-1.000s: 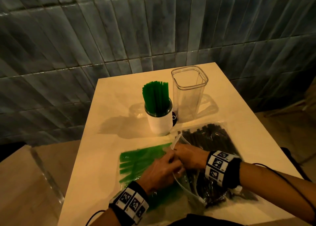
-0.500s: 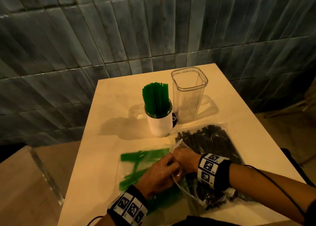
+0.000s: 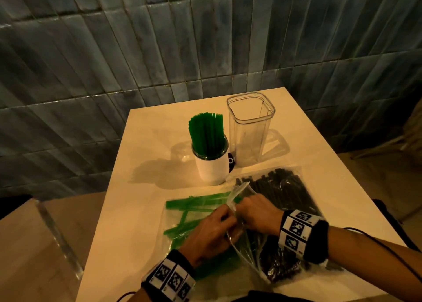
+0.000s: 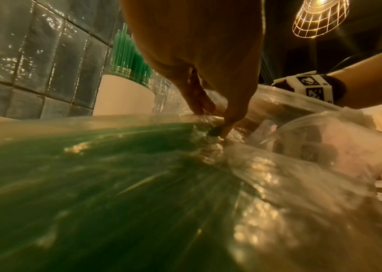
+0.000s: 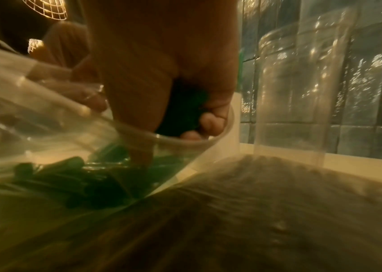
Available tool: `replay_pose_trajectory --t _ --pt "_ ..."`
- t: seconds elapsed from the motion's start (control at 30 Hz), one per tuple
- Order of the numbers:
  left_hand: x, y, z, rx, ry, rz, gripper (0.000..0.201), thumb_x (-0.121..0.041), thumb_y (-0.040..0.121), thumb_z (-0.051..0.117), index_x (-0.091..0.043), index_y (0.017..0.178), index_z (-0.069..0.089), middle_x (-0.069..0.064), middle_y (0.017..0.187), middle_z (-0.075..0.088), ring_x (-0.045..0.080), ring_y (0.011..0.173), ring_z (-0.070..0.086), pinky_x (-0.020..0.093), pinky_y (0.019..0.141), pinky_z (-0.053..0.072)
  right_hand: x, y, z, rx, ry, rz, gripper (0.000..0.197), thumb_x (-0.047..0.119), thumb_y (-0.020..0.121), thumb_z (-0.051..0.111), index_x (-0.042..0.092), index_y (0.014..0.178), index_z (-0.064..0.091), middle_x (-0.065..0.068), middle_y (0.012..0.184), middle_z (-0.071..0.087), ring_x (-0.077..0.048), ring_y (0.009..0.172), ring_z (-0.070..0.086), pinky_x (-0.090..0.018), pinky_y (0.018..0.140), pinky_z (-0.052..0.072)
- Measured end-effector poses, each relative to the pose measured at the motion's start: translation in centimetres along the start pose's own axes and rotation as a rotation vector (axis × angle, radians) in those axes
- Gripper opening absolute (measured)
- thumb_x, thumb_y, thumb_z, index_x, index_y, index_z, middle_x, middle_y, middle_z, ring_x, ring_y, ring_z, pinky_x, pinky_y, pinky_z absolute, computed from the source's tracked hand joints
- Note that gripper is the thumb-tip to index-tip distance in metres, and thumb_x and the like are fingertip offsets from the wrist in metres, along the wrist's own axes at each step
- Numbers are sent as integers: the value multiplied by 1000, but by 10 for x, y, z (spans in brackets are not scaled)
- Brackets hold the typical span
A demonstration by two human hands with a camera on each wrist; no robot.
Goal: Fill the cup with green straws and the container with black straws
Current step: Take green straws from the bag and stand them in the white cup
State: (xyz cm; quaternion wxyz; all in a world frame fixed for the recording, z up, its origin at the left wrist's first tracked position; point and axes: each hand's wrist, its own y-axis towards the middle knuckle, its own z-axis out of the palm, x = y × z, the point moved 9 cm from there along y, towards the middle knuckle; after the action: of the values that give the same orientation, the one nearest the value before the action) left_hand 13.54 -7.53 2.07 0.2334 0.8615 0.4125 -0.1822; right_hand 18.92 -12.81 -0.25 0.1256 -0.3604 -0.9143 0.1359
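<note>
A: Reaching my right hand into the green bag, fingers curled round green straws; left hand pinches its mouth.

B: Progress?

A: Cup looks nearly full. Container stands empty; black straws bagged on the worktop.

from the head view my right hand has its fingertips buried in the mouth of the clear plastic bag of green straws, so the grip is unseen there. my left hand covers part of that bag's opening. in the right wrist view, i seem to clutch a dark green bundle, blurred. the clear plastic bag of black straws lies partly under my right forearm.
</note>
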Motion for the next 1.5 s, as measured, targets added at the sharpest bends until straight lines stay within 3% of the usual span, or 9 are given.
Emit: replay_pose_trajectory --t 0.3,0.47,0.6,0.73,0.97,1.17,1.27,1.37,1.5 --pt "8 6 9 -5 -5 -34 15 -35 84 53 -20 87 52 5 96 56 12 75 54 26 59 55 -8 -19 -1 77 -177 20 28 21 95 45 12 122 47 -13 115 59 -32 104 58 -40 81 42" --pt "20 6 8 -5 1 -115 26 -41 86 48 -17 89 58 2 103 53 10 85 50 26 71 53 -30 -37 -12 63 -240 106 40 22 93 46 16 132 40 -10 119 58 -29 107 57 -36 82 41" --pt "31 8 13 41 -15 -188 21 -39 87 57 -20 97 55 -8 111 40 5 95 42 18 83 45 -61 -58 -22 102 -174 176 38 46 93 47 23 123 47 -3 115 61 -22 104 60 -30 81 43" --pt "31 9 33 135 -62 -200 40 -42 86 60 -25 118 44 -9 121 34 4 105 40 20 93 45 -96 -84 -31 216 -154 237 46 58 89 46 28 124 49 3 118 60 -15 106 56 -26 84 41" --pt "21 10 44 177 -6 -149 37 -41 88 58 -24 118 48 -2 130 35 9 112 42 24 93 47 -142 -121 -70 244 -227 381 52 64 86 44 35 130 43 11 125 55 -11 116 50 -27 95 41" --pt "13 14 48 254 159 -126 70 -63 74 62 -27 128 37 4 140 30 22 125 38 41 107 35 -144 -117 -107 77 -178 452 40 65 86 44 36 113 50 15 75 46 -5 80 48 -24 70 40" --pt "-6 20 17 -5 302 -37 84 -82 60 58 -28 122 43 2 128 37 20 111 49 39 94 44 -126 -99 -102 49 -180 379 42 67 84 44 36 111 50 8 94 58 -13 90 57 -27 69 42" --pt "-24 21 -26 -343 242 18 81 -82 58 58 -26 116 45 1 119 41 16 106 45 32 94 34 -104 -81 -99 31 -135 301 38 63 86 47 33 110 50 2 105 61 -17 97 58 -26 67 36" --pt "-19 29 -44 -338 198 36 79 -73 60 65 -22 117 44 1 123 39 15 112 41 32 95 39 -80 -63 -108 -16 -154 226 38 58 88 48 28 112 52 -3 105 61 -21 96 59 -26 67 34"
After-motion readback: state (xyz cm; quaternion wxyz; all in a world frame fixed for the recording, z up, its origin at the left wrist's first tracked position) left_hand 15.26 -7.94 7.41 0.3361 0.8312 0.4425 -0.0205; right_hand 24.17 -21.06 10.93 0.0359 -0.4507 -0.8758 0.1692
